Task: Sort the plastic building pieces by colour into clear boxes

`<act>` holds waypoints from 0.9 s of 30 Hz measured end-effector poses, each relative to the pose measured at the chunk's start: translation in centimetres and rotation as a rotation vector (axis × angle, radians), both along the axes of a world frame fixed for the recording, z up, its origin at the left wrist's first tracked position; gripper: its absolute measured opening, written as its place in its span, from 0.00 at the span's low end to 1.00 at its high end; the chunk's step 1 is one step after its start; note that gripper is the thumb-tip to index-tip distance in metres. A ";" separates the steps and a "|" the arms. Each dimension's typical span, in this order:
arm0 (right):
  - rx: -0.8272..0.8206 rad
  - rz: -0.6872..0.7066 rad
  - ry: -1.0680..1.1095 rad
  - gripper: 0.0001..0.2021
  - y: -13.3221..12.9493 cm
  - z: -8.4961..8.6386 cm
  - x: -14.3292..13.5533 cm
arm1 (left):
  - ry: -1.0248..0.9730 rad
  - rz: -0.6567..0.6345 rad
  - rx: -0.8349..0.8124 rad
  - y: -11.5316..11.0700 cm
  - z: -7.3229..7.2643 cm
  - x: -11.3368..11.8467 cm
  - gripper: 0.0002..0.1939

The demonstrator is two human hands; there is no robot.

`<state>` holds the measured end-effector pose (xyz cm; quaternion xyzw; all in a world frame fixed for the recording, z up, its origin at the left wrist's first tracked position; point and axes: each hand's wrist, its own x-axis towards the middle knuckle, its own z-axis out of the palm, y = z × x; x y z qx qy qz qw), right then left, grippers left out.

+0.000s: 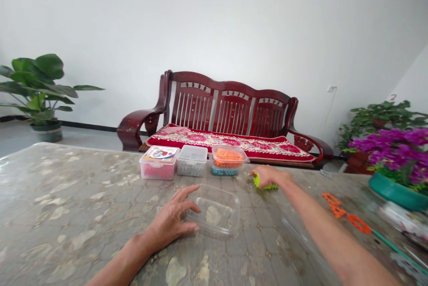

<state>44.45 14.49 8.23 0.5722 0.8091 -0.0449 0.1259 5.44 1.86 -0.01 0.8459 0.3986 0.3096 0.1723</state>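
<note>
A clear plastic container [230, 214] with nothing in it sits on the table in front of me. My left hand [176, 212] rests at its left side with the fingers spread, the fingertips over or against its rim; whether they touch is unclear. Farther off to the right, my right hand [266, 174] is closed over yellow-green plastic pieces [257, 180] at the tabletop. Its fingertips are mostly hidden behind the hand, and some of the pieces show below the palm.
Along the table's far edge stand a box of pink pieces [158, 171], a box of grey pieces [191, 168] and stacked tubs of orange [228, 157] and blue pieces [224, 171]. Orange pieces [334, 206], a green stick [394, 246] and a flower pot [397, 192] lie right.
</note>
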 end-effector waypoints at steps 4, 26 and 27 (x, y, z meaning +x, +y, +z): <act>-0.001 0.004 0.024 0.37 0.4 -0.9 -0.1 | 0.007 -0.007 0.003 -0.2 0.1 0.0 0.19; -0.017 -0.001 0.075 0.28 -6.1 -0.6 -3.9 | -0.019 0.010 0.012 -0.5 0.7 0.3 0.10; -0.011 0.011 0.084 0.28 -6.9 -0.6 -4.4 | -0.022 0.011 0.010 -0.6 0.7 0.3 0.09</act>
